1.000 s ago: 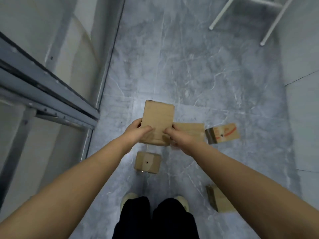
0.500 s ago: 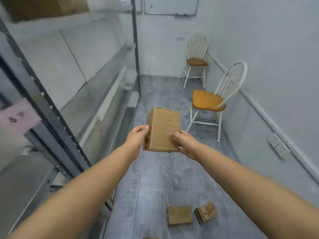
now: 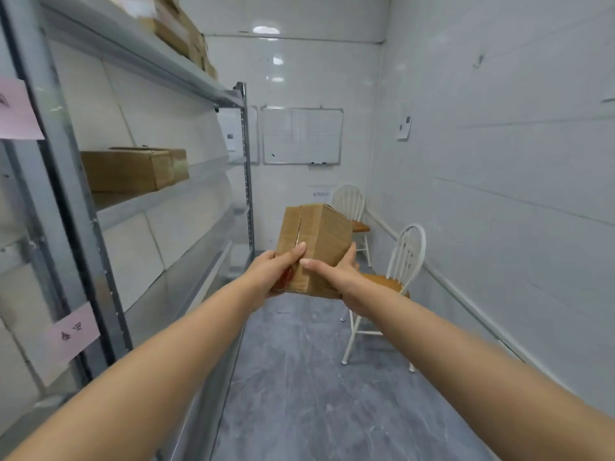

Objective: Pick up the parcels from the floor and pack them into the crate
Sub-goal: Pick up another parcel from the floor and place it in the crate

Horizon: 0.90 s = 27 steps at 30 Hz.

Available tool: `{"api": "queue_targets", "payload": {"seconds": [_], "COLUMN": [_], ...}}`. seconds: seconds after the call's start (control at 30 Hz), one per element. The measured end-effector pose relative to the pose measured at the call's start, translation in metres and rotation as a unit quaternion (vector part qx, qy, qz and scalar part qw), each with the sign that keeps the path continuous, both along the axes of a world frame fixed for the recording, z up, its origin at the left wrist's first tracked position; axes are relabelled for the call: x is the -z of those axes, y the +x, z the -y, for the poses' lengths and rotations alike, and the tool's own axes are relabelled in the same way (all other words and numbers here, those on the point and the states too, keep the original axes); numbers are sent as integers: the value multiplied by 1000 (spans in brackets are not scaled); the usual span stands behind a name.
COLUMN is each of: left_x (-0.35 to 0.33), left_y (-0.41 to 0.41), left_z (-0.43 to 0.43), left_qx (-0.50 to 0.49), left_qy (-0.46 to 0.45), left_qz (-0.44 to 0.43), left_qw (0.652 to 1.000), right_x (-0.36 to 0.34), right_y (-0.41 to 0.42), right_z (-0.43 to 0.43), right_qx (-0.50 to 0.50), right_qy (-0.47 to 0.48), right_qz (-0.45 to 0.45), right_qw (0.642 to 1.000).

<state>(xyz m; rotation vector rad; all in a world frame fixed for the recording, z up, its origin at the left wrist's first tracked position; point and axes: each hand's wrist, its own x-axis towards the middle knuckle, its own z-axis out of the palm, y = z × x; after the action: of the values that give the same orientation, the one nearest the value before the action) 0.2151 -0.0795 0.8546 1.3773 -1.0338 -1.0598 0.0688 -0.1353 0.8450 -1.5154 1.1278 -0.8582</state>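
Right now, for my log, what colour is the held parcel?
Brown; the parcel shows best in the head view.

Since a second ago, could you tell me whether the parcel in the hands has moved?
Yes: the parcel, gripped by the left hand and right hand, has risen from low over the floor to back level of the near chair.

Metal shelving (image 3: 149, 202) holds cardboard boxes (image 3: 129, 171) — two chairs (image 3: 387, 283) stand on the grey floor (image 3: 299, 377).

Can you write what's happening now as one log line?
left hand: grips parcel | right hand: grips parcel | parcel: off floor, not yet packed
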Motion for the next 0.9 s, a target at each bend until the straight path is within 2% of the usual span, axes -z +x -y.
{"api": "queue_targets", "payload": {"seconds": [0.07,0.13,0.2,0.27,0.37,0.43,0.5,0.6,0.67,0.8,0.9], "left_x": [-6,-9,-12,-12,-10,-10,-7,1,3,-3,-3], "left_y": [-3,-3,0,-2,-8,-16,-22,-25,-30,-55,-80], "left_z": [4,4,3,-3,-5,0,6,17,24,34,48], "left_qx": [-1,-5,0,34,92,83,59,34,29,67,116], "left_qy": [-3,-15,1,45,81,64,40,7,-16,-28,-31], "left_qz": [-56,-96,-49,9,-18,-27,-5,-13,-16,-8,-22], "left_qw": [998,995,999,998,992,994,997,999,999,997,993], "right_x": [-12,-20,-27,-25,-18,-14,-11,-3,-1,3,6], "right_y": [-9,-22,-36,-47,-50,-50,-50,-53,-58,-85,-110], "right_z": [1,2,0,3,6,12,17,31,34,40,46], "right_qx": [-7,-58,-134,-167,-151,-119,-86,-55,-65,-138,-76], "right_qy": [0,29,90,149,190,199,183,65,50,124,99], "right_qz": [42,141,218,270,325,324,291,173,163,180,183], "right_qw": [999,988,963,936,914,917,935,981,983,966,975]}}
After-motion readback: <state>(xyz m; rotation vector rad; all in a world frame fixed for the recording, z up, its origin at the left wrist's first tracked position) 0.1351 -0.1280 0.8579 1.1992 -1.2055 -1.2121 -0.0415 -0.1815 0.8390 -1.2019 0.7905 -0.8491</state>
